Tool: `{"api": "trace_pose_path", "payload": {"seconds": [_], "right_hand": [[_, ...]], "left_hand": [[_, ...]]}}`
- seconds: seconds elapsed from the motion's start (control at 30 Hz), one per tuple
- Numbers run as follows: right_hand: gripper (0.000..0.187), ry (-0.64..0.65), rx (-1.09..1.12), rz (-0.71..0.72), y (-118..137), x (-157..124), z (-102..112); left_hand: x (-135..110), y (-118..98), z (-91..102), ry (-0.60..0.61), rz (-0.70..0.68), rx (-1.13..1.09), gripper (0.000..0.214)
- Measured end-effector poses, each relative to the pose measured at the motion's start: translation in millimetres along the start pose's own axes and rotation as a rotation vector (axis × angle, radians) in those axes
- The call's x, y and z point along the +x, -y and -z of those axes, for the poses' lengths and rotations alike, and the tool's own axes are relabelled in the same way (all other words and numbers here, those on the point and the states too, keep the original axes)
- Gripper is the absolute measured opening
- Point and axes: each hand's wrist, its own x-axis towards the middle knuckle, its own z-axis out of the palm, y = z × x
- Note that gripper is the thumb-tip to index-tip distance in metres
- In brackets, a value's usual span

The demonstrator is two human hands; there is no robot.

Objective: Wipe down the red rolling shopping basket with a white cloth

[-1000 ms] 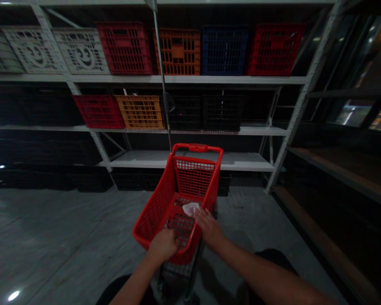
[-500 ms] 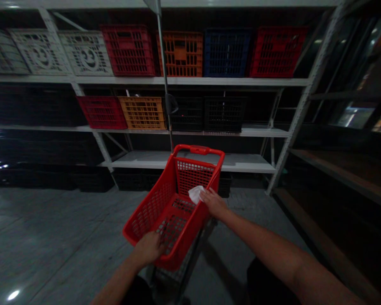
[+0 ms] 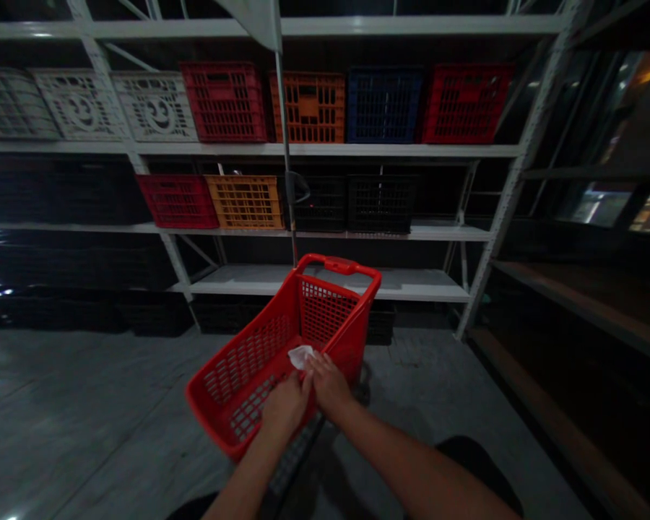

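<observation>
A red plastic shopping basket (image 3: 249, 361) on a wheeled frame stands on the floor in front of me, its handle at the far end. My left hand (image 3: 286, 406) is closed on the basket's near right rim. My right hand (image 3: 329, 381) is right beside it on the same rim, fingers pinched on a small white cloth (image 3: 300, 354) that lies against the inside of the basket wall.
White metal shelving (image 3: 325, 150) fills the wall ahead, holding white, red, orange, blue and black crates. A darker wooden shelf unit (image 3: 590, 303) runs along the right. The floor (image 3: 87, 419) is grey concrete.
The basket has swung further to the left. My right hand with the cloth came back from the far right rim to the near rim, next to my left hand.
</observation>
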Motion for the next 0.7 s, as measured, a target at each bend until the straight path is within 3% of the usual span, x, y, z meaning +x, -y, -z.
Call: {"api": "trace_pose_path", "payload": {"seconds": [0.1, 0.23, 0.4, 0.5, 0.6, 0.7], "right_hand": [[0.041, -0.002, -0.026, 0.081, -3, 2, 5], [0.043, 0.025, -0.111, 0.067, -41, 8, 31], [0.045, 0.003, -0.239, -0.203, -117, 31, 99], [0.041, -0.114, -0.324, -0.42, -146, 43, 140], [0.029, -0.175, -0.324, -0.508, -149, 45, 157], [0.029, -0.162, -0.221, -0.508, -138, 42, 149]], "left_hand": [[-6, 1, -4.7, -0.109, 0.053, 0.107, 0.063], [-8, 27, -3.2, -0.119, 0.051, 0.168, 0.06], [-7, 56, 2.8, -0.105, 0.083, 0.21, 0.059], [-7, 69, 5.4, -0.089, 0.089, 0.217, 0.059], [-8, 80, 7.8, -0.062, 0.071, 0.218, 0.059], [-11, 89, 12.3, -0.036, 0.053, 0.169, 0.058]]}}
